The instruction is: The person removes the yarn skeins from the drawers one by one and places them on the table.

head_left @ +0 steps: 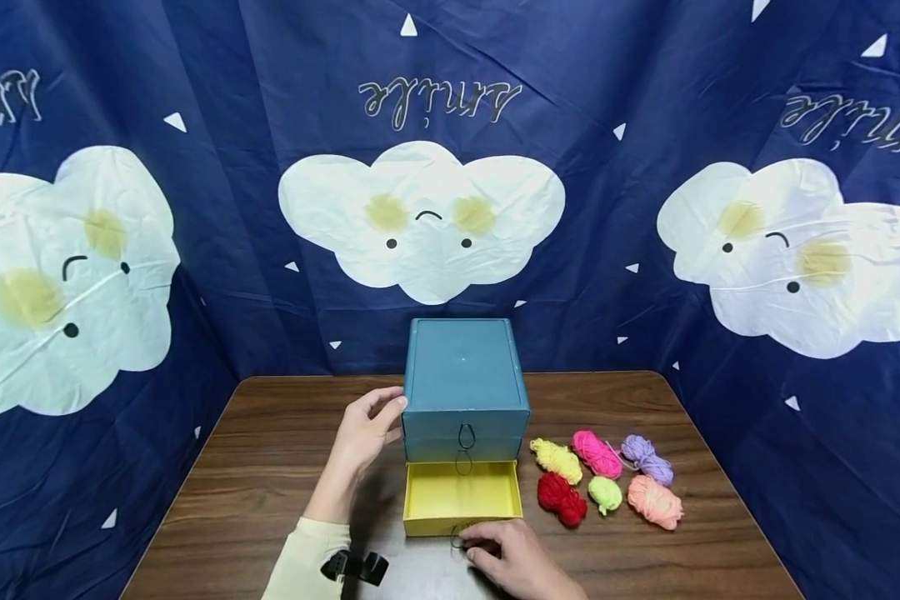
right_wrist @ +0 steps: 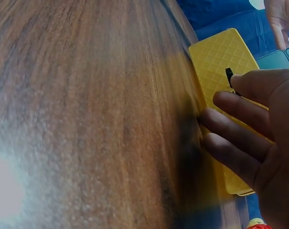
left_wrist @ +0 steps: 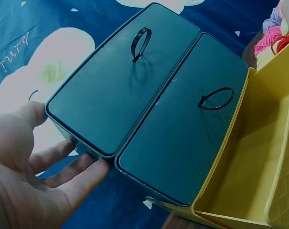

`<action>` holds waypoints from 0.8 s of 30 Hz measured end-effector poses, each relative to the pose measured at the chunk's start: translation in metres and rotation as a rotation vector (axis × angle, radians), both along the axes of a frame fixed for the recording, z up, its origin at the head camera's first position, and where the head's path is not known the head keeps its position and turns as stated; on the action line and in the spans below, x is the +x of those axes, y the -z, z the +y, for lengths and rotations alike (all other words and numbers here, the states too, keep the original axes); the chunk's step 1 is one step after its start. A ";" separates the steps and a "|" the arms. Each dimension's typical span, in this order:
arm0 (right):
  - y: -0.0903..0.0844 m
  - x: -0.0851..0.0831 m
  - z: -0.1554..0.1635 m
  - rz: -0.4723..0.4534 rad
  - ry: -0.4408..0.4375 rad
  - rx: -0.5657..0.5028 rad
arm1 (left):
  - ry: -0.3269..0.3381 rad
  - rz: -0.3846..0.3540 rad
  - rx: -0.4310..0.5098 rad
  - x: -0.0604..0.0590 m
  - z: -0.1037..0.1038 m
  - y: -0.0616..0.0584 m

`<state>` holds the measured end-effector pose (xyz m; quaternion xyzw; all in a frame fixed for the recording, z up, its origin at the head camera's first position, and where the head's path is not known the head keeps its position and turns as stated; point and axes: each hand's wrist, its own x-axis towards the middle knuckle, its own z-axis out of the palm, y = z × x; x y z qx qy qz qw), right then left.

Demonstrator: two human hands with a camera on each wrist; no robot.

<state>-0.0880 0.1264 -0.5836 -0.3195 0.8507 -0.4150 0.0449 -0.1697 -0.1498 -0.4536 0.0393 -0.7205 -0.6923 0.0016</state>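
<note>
A teal drawer cabinet (head_left: 461, 367) stands at the middle of the table, with black loop pulls (left_wrist: 141, 44) on its two teal drawer fronts. Below them a yellow drawer (head_left: 462, 492) is pulled out towards me, its bare yellow floor in sight. My left hand (head_left: 367, 429) rests against the cabinet's left side; in the left wrist view its thumb is at a corner and its fingers extend along the side. My right hand (head_left: 516, 554) is at the yellow drawer's front, where thumb and index finger pinch its black loop pull (right_wrist: 229, 76).
Right of the cabinet lie several small yarn skeins: yellow (head_left: 557, 460), pink (head_left: 597, 454), purple (head_left: 647, 459), red (head_left: 562, 498), light green (head_left: 605, 495) and peach (head_left: 656, 502). A dark blue cloud-print curtain (head_left: 600, 333) surrounds the wooden table (head_left: 270, 467).
</note>
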 end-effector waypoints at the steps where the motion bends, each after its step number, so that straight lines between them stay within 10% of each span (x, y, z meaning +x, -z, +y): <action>1: 0.000 0.000 -0.001 0.004 0.009 -0.005 | -0.001 0.000 0.001 0.000 0.000 0.000; 24: 0.001 -0.015 -0.004 0.117 0.103 -0.061 | -0.035 0.007 0.017 0.000 0.002 0.005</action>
